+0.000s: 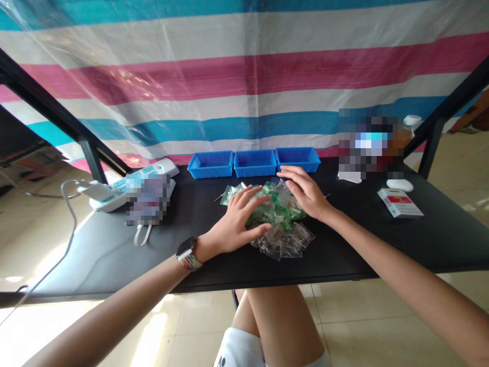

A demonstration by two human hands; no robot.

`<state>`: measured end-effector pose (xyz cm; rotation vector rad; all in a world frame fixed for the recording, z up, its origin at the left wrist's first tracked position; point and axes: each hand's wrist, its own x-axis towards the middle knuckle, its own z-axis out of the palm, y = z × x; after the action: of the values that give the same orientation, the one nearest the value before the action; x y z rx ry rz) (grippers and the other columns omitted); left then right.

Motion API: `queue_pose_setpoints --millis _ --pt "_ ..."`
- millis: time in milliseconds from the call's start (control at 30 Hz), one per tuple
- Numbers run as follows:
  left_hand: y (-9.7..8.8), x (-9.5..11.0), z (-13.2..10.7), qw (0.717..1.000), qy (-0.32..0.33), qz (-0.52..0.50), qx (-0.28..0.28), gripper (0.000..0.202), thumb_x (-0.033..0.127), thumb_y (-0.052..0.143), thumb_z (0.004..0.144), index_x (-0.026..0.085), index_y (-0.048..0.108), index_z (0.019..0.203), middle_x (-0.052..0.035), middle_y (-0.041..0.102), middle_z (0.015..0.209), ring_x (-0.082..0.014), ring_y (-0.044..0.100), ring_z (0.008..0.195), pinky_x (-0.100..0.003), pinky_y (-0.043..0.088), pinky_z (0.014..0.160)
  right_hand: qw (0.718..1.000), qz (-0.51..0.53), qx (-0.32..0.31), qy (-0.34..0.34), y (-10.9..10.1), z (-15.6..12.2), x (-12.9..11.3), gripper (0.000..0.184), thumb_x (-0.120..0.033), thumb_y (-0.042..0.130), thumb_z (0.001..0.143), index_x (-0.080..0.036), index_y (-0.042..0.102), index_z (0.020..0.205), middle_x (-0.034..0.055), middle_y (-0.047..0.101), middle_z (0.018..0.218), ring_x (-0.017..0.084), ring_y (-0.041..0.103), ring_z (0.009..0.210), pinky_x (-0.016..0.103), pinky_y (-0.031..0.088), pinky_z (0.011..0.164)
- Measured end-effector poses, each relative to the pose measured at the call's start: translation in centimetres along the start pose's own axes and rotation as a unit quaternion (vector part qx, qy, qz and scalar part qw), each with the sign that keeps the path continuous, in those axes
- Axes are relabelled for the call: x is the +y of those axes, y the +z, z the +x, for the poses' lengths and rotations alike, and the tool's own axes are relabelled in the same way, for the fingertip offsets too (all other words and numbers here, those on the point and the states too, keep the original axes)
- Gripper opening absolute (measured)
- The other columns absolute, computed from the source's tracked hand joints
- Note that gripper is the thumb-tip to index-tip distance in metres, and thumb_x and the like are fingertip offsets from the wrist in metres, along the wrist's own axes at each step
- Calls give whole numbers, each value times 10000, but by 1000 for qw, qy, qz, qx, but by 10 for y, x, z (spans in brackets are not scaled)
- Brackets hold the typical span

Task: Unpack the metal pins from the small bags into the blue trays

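Note:
A heap of small clear plastic bags [284, 237] lies on the black table, several with green marks and some with metal pieces inside. My left hand [244, 219] rests over the heap's left side with its fingers spread. On the right side of the heap is my right hand [303, 191], fingers stretched out and holding nothing that I can see. Part of the heap is hidden under both hands. Behind it stand three blue bins in a row: the left bin [211, 172], the middle bin [255, 170] and the right bin [307, 167].
A white power strip [164, 167] with a plug and cable lies at the left, beside a blurred item [148, 199]. At the right are a red and white box [401, 204], a white oval object [400, 184] and another blurred item [370, 145]. A striped sheet [214, 81] hangs behind.

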<state>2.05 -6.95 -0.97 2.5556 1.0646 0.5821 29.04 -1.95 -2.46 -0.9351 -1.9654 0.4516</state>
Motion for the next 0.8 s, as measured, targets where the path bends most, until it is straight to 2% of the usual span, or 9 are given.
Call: queue_pose_setpoints --millis 67,133,200,300,367,433,567,700,800 --pt "-13 -17 -4 999 -20 17 25 613 584 467 1056 280 453 1588 -106 340 1710 -363 241 1600 -601 211 1300 998 3 55 36 -17 -6 3 421 -517 435 1080 -273 692 1307 113 645 1402 290 599 1355 498 464 1190" --pt "-25 -39 -9 998 -43 45 28 654 594 454 1056 284 394 1629 -94 299 1734 -372 211 1613 -607 194 1303 994 -32 75 74 -35 -21 7 416 -531 471 1061 -270 699 1291 113 678 1350 308 635 1303 512 502 1153" --pt "-32 -58 -16 997 -56 50 0 719 606 421 1062 265 282 1679 -101 241 1757 -368 173 1628 -589 212 1303 986 -115 63 104 -49 -42 12 434 -536 475 1053 -253 719 1275 135 689 1344 343 632 1310 566 464 1183" --pt "-31 -69 -25 995 -60 52 -56 764 608 365 1079 242 139 1710 -113 194 1766 -332 175 1633 -565 184 1315 966 -199 22 166 -55 -75 18 543 -553 459 1049 -240 610 1466 157 592 1519 387 515 1457 620 407 1224" --pt "-25 -63 -27 994 -55 56 -75 762 602 353 1085 251 99 1713 -111 164 1771 -307 172 1636 -559 139 1326 958 -226 -19 175 -50 -88 22 620 -568 421 1058 -219 511 1563 167 507 1605 399 414 1532 653 354 1248" --pt "-17 -50 -28 994 -56 60 -70 786 612 363 1080 243 79 1713 -127 146 1772 -312 137 1640 -568 140 1324 958 -235 -60 156 -41 -92 24 678 -572 395 1067 -190 413 1628 175 421 1661 395 349 1566 661 304 1272" --pt "-1 -26 -26 994 -67 60 -57 823 644 407 1057 223 126 1706 -163 90 1776 -361 84 1640 -600 183 1310 968 -202 -109 100 -22 -76 20 724 -561 383 1081 -204 246 1696 159 340 1697 360 338 1571 629 299 1289" --pt "8 -15 -25 995 -70 57 -42 804 625 410 1064 216 134 1699 -183 115 1770 -354 104 1640 -595 197 1311 975 -155 -150 54 -7 -56 13 706 -533 378 1092 -257 181 1710 121 307 1715 324 320 1582 606 309 1291" --pt "12 -12 -24 995 -76 56 -29 785 612 403 1070 208 148 1693 -187 182 1758 -339 136 1639 -584 201 1315 976 -146 -159 34 3 -46 8 661 -507 361 1098 -272 220 1700 115 329 1714 306 316 1590 605 293 1297"
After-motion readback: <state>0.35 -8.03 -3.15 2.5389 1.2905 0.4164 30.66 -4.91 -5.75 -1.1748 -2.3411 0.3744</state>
